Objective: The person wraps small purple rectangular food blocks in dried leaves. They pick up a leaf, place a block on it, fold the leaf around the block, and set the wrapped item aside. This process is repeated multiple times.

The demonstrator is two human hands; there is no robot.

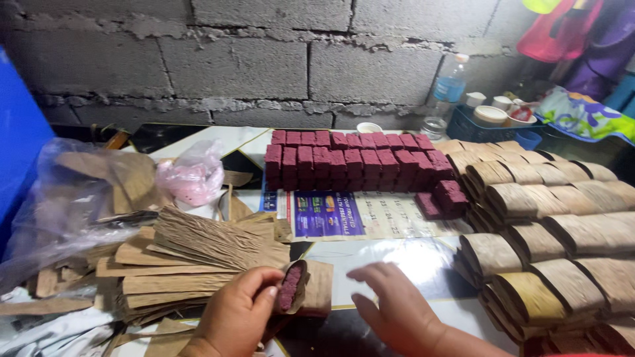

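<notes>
The table (397,254) carries everything, backed by a block wall (264,59). Along its right side lie rows of wrapped rolls (555,218) in dry brown leaf, stacked close and touching. At the far middle of the table sits a block of dark red bars (350,162), packed side by side, with two loose bars (442,198) just to its right, beside the rolls. A printed sheet (370,215) lies on the table just in front of the bars. On the table's left is a fanned pile of leaf strips (192,254), and behind that a clear plastic bag (73,198) and a smaller pink bag (192,175). At the table's near edge, the left hand (238,317) grips a half-wrapped bar (291,287), red face showing, leaf folded around it. The right hand (397,311) is beside it, fingers spread and flat over the table, holding nothing.
</notes>
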